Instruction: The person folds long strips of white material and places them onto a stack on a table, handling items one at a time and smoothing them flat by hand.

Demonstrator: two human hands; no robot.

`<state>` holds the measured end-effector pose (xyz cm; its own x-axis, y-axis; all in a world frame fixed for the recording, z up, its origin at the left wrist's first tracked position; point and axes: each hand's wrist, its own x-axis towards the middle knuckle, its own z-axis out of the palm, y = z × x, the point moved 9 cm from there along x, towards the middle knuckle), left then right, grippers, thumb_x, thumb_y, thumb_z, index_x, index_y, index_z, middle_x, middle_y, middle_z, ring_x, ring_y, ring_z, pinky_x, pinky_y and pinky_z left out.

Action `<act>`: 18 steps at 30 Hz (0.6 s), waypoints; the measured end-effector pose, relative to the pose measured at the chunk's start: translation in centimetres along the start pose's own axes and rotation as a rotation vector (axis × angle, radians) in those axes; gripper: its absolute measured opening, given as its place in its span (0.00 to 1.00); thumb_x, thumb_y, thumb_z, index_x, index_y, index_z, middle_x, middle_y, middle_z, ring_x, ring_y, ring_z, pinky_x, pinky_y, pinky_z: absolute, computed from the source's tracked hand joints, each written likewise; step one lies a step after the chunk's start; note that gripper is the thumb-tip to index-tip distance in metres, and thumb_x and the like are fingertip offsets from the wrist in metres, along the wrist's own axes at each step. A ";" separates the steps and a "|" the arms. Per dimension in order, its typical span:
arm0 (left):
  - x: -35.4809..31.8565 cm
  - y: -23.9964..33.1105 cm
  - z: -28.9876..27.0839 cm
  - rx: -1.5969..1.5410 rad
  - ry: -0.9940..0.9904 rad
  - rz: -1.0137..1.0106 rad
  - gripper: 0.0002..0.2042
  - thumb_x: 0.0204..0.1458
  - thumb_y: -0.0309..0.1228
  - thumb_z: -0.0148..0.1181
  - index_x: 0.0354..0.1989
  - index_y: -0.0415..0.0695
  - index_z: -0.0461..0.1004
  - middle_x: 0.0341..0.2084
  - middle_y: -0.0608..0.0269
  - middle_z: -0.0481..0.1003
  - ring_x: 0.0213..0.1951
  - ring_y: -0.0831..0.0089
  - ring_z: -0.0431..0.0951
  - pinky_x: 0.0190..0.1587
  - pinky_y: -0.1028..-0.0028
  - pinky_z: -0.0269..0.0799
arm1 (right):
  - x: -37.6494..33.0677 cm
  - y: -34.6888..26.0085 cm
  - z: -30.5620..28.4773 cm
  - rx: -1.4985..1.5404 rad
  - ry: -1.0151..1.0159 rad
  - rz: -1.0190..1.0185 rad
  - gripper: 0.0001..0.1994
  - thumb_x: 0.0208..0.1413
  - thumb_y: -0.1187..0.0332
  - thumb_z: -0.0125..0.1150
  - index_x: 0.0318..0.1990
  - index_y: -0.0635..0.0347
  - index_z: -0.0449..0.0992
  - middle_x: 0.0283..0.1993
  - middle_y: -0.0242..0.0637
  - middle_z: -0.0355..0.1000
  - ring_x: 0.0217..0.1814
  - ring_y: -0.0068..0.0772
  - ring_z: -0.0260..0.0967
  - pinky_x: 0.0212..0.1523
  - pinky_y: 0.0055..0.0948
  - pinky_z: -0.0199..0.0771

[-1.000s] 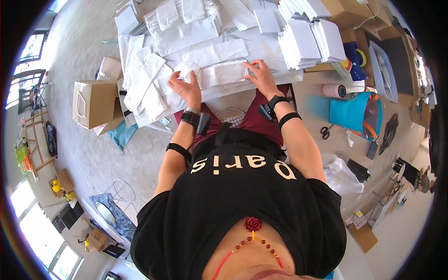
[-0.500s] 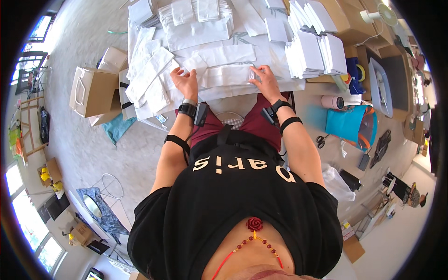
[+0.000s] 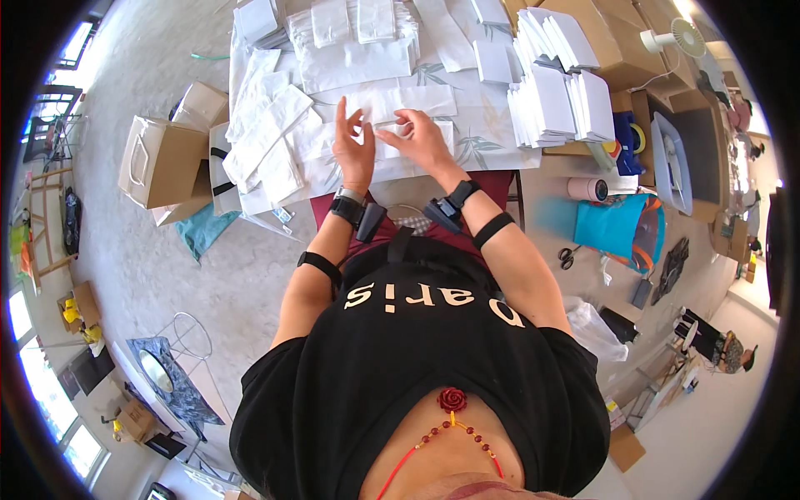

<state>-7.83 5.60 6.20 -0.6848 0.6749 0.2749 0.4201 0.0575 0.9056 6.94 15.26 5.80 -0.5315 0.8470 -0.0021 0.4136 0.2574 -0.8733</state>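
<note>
My left hand (image 3: pixel 353 143) and my right hand (image 3: pixel 419 138) meet over a folded white paper piece (image 3: pixel 398 135) lying on the table (image 3: pixel 492 146). The right hand's fingers pinch the piece's upper edge. The left hand stands edge-up beside it, fingers spread, touching its left end. More flat white paper pieces (image 3: pixel 267 137) lie around both hands. Black bands and small black devices sit on both wrists.
A fanned stack of folded white sheets (image 3: pixel 557 98) stands at the right of the table. Cardboard boxes (image 3: pixel 162 158) sit on the floor to the left. To the right are a blue bag (image 3: pixel 612 227), a tape roll (image 3: pixel 590 189), scissors (image 3: pixel 567 257) and a small fan (image 3: pixel 677 35).
Both hands have drawn together from wide apart at the ends of a long white piece to the middle, now working a smaller folded piece.
</note>
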 end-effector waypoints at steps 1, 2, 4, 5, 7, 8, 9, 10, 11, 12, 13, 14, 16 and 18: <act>-0.3 0.6 0.5 -0.014 -0.018 0.053 0.36 0.55 0.19 0.62 0.74 0.47 0.58 0.46 0.53 0.81 0.41 0.66 0.80 0.43 0.68 0.75 | 0.3 0.0 0.8 0.057 -0.010 0.066 0.39 0.48 0.42 0.74 0.53 0.73 0.75 0.46 0.49 0.76 0.43 0.37 0.77 0.44 0.33 0.78; -0.5 1.4 0.8 0.048 -0.039 0.119 0.36 0.55 0.18 0.61 0.74 0.46 0.58 0.45 0.52 0.81 0.43 0.63 0.80 0.44 0.66 0.75 | 0.5 0.0 1.4 0.115 -0.021 0.132 0.44 0.46 0.38 0.74 0.52 0.77 0.75 0.46 0.51 0.77 0.42 0.38 0.77 0.43 0.33 0.79; -0.7 2.8 1.5 0.098 -0.091 0.190 0.35 0.55 0.18 0.61 0.74 0.43 0.58 0.44 0.53 0.81 0.44 0.60 0.79 0.46 0.64 0.76 | 1.1 0.8 1.8 0.189 0.047 0.205 0.44 0.47 0.37 0.72 0.50 0.78 0.75 0.43 0.52 0.79 0.43 0.40 0.79 0.43 0.33 0.79; -0.8 3.0 1.8 0.088 -0.112 0.197 0.36 0.54 0.18 0.61 0.73 0.43 0.58 0.46 0.53 0.80 0.44 0.61 0.79 0.47 0.64 0.76 | 1.3 1.4 1.8 0.229 0.069 0.263 0.42 0.48 0.38 0.71 0.49 0.78 0.75 0.42 0.51 0.79 0.43 0.41 0.79 0.43 0.33 0.79; -1.2 3.1 2.4 0.071 -0.155 0.209 0.36 0.53 0.18 0.62 0.73 0.43 0.58 0.50 0.54 0.79 0.44 0.62 0.80 0.48 0.65 0.76 | 1.4 3.2 2.1 0.282 0.140 0.344 0.32 0.54 0.47 0.67 0.46 0.76 0.77 0.40 0.53 0.80 0.44 0.44 0.81 0.44 0.35 0.79; -1.4 3.4 2.4 0.065 -0.130 0.243 0.37 0.52 0.18 0.63 0.73 0.43 0.58 0.50 0.54 0.78 0.45 0.62 0.79 0.50 0.65 0.75 | 1.7 3.5 1.7 0.213 0.161 0.298 0.29 0.54 0.50 0.66 0.45 0.76 0.77 0.40 0.55 0.80 0.45 0.44 0.81 0.44 0.35 0.80; -1.6 3.7 2.2 0.063 -0.105 0.277 0.38 0.51 0.18 0.64 0.73 0.43 0.57 0.51 0.54 0.78 0.47 0.62 0.79 0.52 0.65 0.74 | 2.0 4.3 1.4 0.148 0.178 0.253 0.27 0.55 0.52 0.65 0.45 0.75 0.77 0.40 0.57 0.79 0.46 0.44 0.81 0.44 0.35 0.80; -1.8 4.0 2.2 0.054 -0.086 0.313 0.40 0.50 0.18 0.64 0.74 0.43 0.56 0.52 0.55 0.77 0.48 0.62 0.78 0.53 0.64 0.73 | 2.1 5.1 0.8 0.079 0.204 0.211 0.25 0.56 0.55 0.64 0.44 0.75 0.77 0.40 0.58 0.79 0.47 0.44 0.81 0.44 0.36 0.80; -1.9 3.4 2.5 0.142 -0.136 0.258 0.45 0.46 0.22 0.70 0.74 0.43 0.53 0.59 0.52 0.70 0.58 0.57 0.71 0.63 0.58 0.63 | 2.0 5.4 -0.2 0.005 0.322 0.140 0.20 0.55 0.61 0.62 0.43 0.74 0.77 0.37 0.60 0.79 0.42 0.43 0.83 0.39 0.36 0.80; -2.2 2.8 1.9 0.235 -0.106 0.233 0.46 0.44 0.24 0.72 0.74 0.44 0.52 0.60 0.51 0.68 0.61 0.54 0.68 0.65 0.55 0.59 | 1.9 5.6 -0.2 0.080 0.292 0.168 0.19 0.56 0.62 0.61 0.44 0.74 0.77 0.36 0.59 0.79 0.39 0.43 0.83 0.38 0.36 0.80; -2.7 2.0 1.2 0.330 -0.072 0.207 0.48 0.43 0.27 0.73 0.74 0.45 0.51 0.62 0.50 0.65 0.63 0.52 0.64 0.67 0.53 0.55 | 1.9 4.8 -0.6 0.155 0.256 0.193 0.18 0.56 0.63 0.61 0.44 0.74 0.77 0.36 0.58 0.79 0.37 0.42 0.83 0.36 0.36 0.80; -3.1 1.2 0.5 0.424 -0.037 0.180 0.49 0.42 0.29 0.75 0.74 0.46 0.51 0.64 0.49 0.62 0.66 0.50 0.61 0.69 0.50 0.51 | 1.8 4.0 -1.1 0.230 0.220 0.218 0.18 0.57 0.63 0.61 0.44 0.74 0.77 0.35 0.57 0.79 0.34 0.41 0.83 0.34 0.35 0.80; -3.7 -1.1 0.2 0.428 -0.045 0.097 0.50 0.39 0.31 0.76 0.73 0.47 0.52 0.65 0.47 0.59 0.67 0.46 0.56 0.68 0.48 0.47 | 1.6 2.5 -2.7 0.303 0.220 0.175 0.15 0.59 0.67 0.62 0.45 0.74 0.77 0.34 0.50 0.80 0.29 0.35 0.82 0.31 0.31 0.80; -4.3 -2.5 -0.1 0.467 -0.038 0.028 0.49 0.41 0.33 0.76 0.73 0.48 0.52 0.64 0.48 0.60 0.67 0.47 0.57 0.68 0.48 0.48 | 1.4 1.9 -4.0 0.387 0.230 0.129 0.15 0.60 0.67 0.62 0.45 0.74 0.77 0.34 0.47 0.80 0.30 0.32 0.82 0.31 0.28 0.81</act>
<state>-6.02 2.50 2.84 -0.6507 0.7070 0.2770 0.6670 0.3578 0.6535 9.97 18.86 6.07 -0.2983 0.9530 -0.0533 0.1362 -0.0127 -0.9906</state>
